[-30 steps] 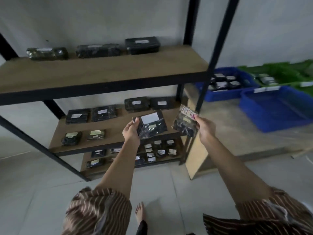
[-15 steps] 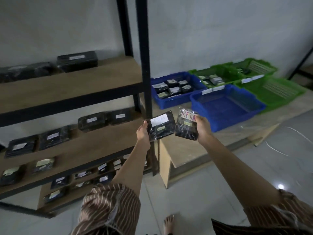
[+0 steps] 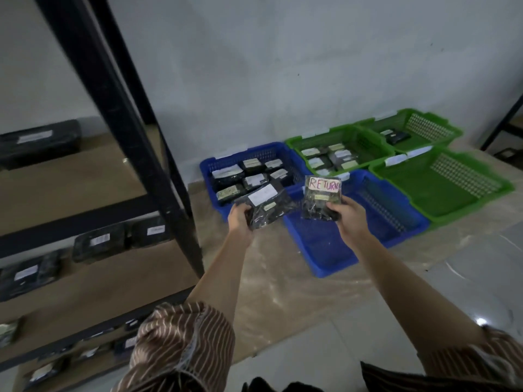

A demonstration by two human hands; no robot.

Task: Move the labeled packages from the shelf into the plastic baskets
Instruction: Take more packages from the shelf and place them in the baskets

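Five baskets on the floor platform; shelf (image 3: 85, 278) at left. Near blue basket (image 3: 368, 222) empty, so release low over it. Left hand (image 3: 239, 219) fingers grasp white-label pack (image 3: 264, 206); right hand (image 3: 349, 212) fingers grasp RETURN pack (image 3: 321, 199). Since half a second ago, both packs carried from beside the shelf to above the baskets.

Short brown sleeves (image 3: 184, 335) with thin pale stripes; forearms bare; hands (image 3: 239, 219) ungloved, no rings visible.

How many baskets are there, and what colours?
5: rear blue basket with packages, empty front blue basket, then three green baskets to the right. More may lie off-frame.
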